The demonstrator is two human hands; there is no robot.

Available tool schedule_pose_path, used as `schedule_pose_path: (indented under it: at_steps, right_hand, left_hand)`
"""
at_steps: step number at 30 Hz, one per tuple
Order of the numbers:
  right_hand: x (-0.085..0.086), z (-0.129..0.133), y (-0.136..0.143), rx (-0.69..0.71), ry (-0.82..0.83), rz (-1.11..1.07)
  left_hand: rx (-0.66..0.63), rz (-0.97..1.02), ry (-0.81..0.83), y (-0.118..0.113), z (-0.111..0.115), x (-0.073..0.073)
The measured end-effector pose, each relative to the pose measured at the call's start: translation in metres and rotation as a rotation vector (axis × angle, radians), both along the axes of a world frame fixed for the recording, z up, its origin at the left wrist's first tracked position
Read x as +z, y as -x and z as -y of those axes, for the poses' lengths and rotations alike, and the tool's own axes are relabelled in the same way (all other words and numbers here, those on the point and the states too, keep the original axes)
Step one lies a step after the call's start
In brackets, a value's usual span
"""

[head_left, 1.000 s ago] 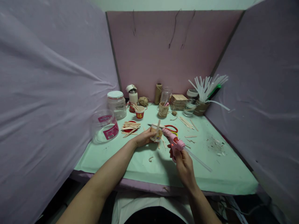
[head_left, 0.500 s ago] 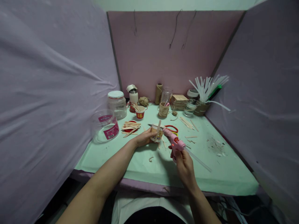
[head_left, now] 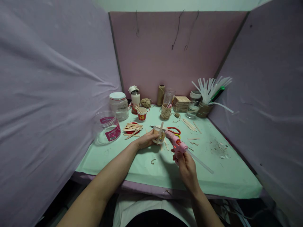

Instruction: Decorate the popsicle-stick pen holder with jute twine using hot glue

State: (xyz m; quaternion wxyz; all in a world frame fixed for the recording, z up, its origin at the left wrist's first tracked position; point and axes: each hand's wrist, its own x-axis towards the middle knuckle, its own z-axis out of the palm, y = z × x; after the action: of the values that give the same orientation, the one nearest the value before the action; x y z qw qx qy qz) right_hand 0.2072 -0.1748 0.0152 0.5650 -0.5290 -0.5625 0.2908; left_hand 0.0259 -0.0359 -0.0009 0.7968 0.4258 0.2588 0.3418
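Observation:
My left hand (head_left: 148,140) is closed around a small printed paper cup (head_left: 162,137). An upright craft stick (head_left: 160,130) lies along the cup's side and stands above its rim. My right hand (head_left: 186,162) grips a pink hot glue gun (head_left: 176,140) with a small red light. A clear glue stick (head_left: 201,164) juts from the back of the gun. The nozzle points at the cup's right side, very close to it; I cannot tell whether they touch. Behind the cup and nozzle lie red-handled scissors (head_left: 174,129), partly hidden.
Craft sticks (head_left: 133,126) are heaped left of the cup. Further back stand a red paper cup (head_left: 142,116), a twine-wrapped cup (head_left: 166,112) and a glass bowl (head_left: 192,110). Clear jars (head_left: 118,107) line the left edge. Glue sticks (head_left: 209,90) fill a pot at the back right.
Almost nothing differs. The glue stick's rear end has shifted very slightly left and up; both hands keep their places.

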Motion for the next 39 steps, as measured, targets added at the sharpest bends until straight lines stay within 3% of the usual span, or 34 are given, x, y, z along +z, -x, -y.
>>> schedule_pose_path:
  at_steps: [19, 23, 26, 29, 31, 35, 37, 39]
  right_hand:
    - [-0.003, 0.002, -0.006, -0.086, 0.057, 0.025]
    - [-0.011, -0.004, -0.048, -0.215, 0.052, 0.177]
    - [-0.019, -0.011, -0.1, -0.389, 0.034, 0.484]
    - [-0.028, -0.011, -0.143, -0.521, 0.213, 0.844]
    - [-0.031, -0.007, -0.158, -0.561, 0.394, 0.979]
    - [-0.019, 0.001, -0.152, -0.632, 0.553, 1.091]
    - [-0.004, -0.003, -0.136, -0.663, 0.495, 1.069]
    - [0.013, -0.015, -0.111, -0.552, 0.379, 1.011]
  left_hand:
    - [0.025, -0.003, 0.015, 0.0, 0.001, 0.003]
    - [0.064, 0.015, 0.04, 0.002, 0.001, 0.009]
    - [0.121, 0.026, 0.062, 0.005, -0.001, 0.015]
    - [0.221, 0.042, 0.082, 0.008, -0.003, 0.019]
    - [0.274, 0.055, 0.101, 0.01, -0.003, 0.022]
    - [0.304, 0.056, 0.115, 0.01, -0.003, 0.025]
    - [0.308, 0.053, 0.116, 0.01, -0.002, 0.026]
    - [0.307, 0.049, 0.124, 0.009, -0.003, 0.025]
